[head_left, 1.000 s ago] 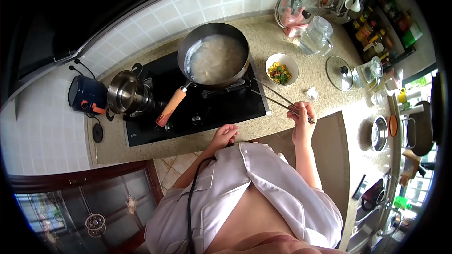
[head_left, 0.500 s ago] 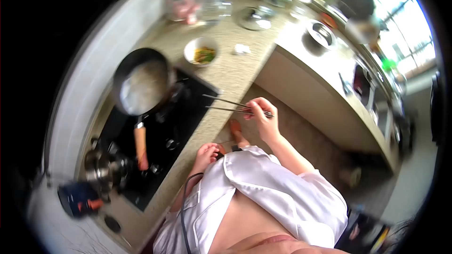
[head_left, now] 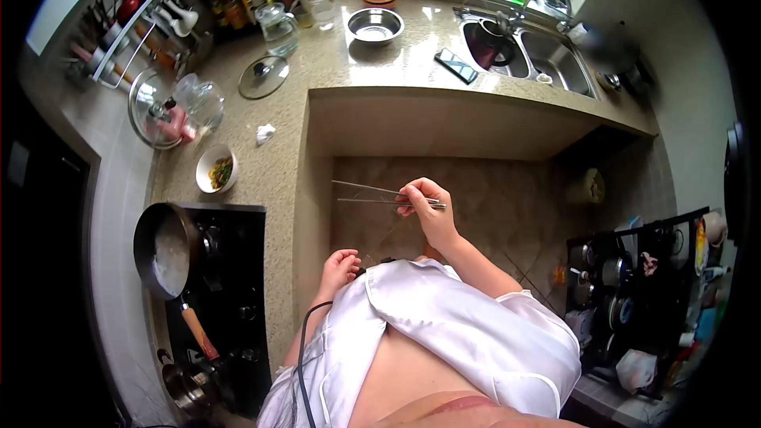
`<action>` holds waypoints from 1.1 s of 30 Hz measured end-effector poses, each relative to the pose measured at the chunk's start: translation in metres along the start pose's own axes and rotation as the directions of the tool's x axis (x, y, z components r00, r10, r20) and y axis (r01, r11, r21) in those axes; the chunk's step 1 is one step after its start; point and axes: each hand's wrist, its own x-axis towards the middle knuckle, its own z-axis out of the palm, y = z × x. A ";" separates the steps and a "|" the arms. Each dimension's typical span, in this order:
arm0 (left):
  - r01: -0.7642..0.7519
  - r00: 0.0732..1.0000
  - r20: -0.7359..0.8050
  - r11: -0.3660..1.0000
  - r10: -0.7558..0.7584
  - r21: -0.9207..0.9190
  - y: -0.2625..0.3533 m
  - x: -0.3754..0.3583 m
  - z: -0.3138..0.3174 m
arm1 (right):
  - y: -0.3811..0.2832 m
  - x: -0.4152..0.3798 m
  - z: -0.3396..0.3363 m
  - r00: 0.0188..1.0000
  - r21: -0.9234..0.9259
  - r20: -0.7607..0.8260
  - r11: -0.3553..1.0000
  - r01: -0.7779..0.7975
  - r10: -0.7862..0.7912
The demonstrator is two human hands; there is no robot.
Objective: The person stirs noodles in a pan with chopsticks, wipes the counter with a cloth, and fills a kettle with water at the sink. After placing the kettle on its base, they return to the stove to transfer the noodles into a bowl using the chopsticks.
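Observation:
My right hand [head_left: 428, 202] is closed round a pair of metal chopsticks [head_left: 365, 192], whose tips point left and stand apart over the floor. Near the counter edge, at my waist, my left hand [head_left: 339, 271] is closed with curled fingers; whether it holds anything is hidden. On the black stove [head_left: 218, 269] at the left sits a frying pan [head_left: 170, 252] with pale, whitish contents and a wooden handle pointing toward me. Beyond the stove stands a white bowl [head_left: 216, 170] with green and yellow food in it.
A glass lid [head_left: 263, 77], a crumpled white tissue [head_left: 265, 135], a glass jug [head_left: 277, 29], a steel bowl [head_left: 375, 25] and a phone [head_left: 455, 66] lie on the L-shaped counter. The double sink [head_left: 555, 59] is at the back right. A pot [head_left: 189, 384] stands lower left.
The view has turned toward the sink, so the stove and pan now appear farther left. My right hand still holds the chopsticks; my left hand remains near my waist.

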 end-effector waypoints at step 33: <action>-0.059 0.872 0.446 0.860 -0.203 0.507 0.143 0.300 0.472 | -0.066 0.078 -0.469 0.522 0.003 -0.850 0.989 0.149 -0.076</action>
